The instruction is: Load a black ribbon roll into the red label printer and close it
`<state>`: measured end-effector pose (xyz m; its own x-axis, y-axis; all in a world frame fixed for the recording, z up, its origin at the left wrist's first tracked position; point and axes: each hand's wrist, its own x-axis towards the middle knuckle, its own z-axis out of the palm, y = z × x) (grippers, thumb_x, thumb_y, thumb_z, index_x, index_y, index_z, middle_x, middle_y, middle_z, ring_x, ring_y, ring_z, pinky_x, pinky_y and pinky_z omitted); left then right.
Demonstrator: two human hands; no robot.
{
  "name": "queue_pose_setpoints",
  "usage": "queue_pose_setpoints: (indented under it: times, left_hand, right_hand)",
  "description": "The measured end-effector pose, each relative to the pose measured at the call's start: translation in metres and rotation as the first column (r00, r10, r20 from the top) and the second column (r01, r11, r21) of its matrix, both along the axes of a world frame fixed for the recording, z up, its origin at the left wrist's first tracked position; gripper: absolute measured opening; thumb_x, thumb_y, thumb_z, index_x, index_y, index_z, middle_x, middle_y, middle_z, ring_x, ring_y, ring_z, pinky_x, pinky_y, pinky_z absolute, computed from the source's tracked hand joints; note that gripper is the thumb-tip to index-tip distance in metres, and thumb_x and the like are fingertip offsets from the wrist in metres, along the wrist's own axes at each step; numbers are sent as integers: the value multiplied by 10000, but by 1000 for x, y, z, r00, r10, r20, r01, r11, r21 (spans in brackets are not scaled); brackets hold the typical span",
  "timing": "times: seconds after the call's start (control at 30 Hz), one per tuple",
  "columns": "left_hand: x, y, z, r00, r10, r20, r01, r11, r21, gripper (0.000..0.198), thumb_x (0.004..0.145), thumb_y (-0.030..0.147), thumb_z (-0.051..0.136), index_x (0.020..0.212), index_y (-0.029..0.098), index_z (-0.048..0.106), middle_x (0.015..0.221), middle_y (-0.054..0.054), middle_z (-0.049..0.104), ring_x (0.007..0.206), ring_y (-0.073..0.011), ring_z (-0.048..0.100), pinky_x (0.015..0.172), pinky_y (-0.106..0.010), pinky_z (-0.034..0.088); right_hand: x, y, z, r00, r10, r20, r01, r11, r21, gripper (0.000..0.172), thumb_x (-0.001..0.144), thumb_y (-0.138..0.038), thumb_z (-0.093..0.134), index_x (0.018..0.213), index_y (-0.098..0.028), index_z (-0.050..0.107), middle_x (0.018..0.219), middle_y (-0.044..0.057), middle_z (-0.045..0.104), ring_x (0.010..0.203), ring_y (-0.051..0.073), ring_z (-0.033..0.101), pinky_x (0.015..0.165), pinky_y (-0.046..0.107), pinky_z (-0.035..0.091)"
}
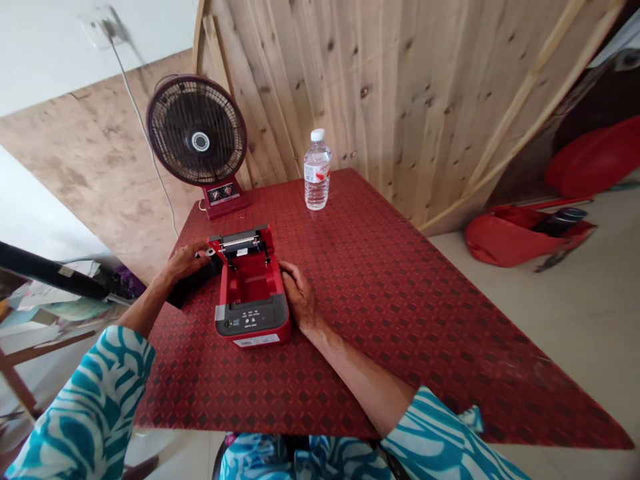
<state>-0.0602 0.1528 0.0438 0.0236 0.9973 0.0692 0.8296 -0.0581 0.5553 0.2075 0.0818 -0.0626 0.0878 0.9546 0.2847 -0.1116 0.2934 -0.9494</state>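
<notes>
A red and black label printer [253,320] sits on the table with its lid [240,243] raised, so the red inner bay shows. My right hand [299,293] is wrapped against the printer's right side, thumb near the top edge. On the other side, my left hand [186,260] is at the lid's left edge, fingers closed around a small white roll-like piece [207,253] with a round end. Its exact kind is hard to make out. Below that hand lies a black object [193,283], partly hidden by the wrist and the printer.
A dark red table fan [197,133] stands at the back left, its cord running to a wall socket [104,28]. A clear water bottle [317,173] stands upright at the back. The patterned red tablecloth [390,320] covers the table. A red bag [505,237] lies on the floor at right.
</notes>
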Motion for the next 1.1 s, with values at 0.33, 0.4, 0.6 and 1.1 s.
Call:
queue_pose_setpoints:
  times: [0.33,0.4,0.6,1.1]
  left_hand:
    - [1,-67,44,872,96,481,-102,995,-13,539,629,460,739,1083,188,640,797,-10,703,601,-159,608,532,-234,453]
    - [8,-86,52,821,78,565,-71,997,-34,565,604,433,795,1093,197,639,808,-7,711,590,-141,610,516,-215,454]
    - [58,-108,58,903,-237,358,232,971,59,367,670,378,792,961,176,695,910,-63,742,834,-212,684,758,-307,546]
    - [129,-56,18,703,-447,-554,426,887,-176,258,746,126,686,998,165,651,1049,-110,710,1004,-289,664,815,-373,524]
  right_hand:
    - [1,1,-1,1000,21,8,-21,1000,-2,315,883,-343,441,1114,-245,631,1148,49,660,1119,212,577,1012,404,422]
    - [1,1,-1,1000,18,8,-18,1000,-2,315,883,-346,446,1116,-252,635,1157,41,661,1125,212,576,1018,403,421]
    - [1,2,-3,1000,6,16,-6,1000,11,317,880,-358,451,1115,-261,642,1148,37,668,1119,211,579,1011,399,432]
    - [0,3,-2,1000,6,25,-7,998,57,311,874,-287,439,1114,-261,635,1138,38,655,1117,203,568,1027,391,418]
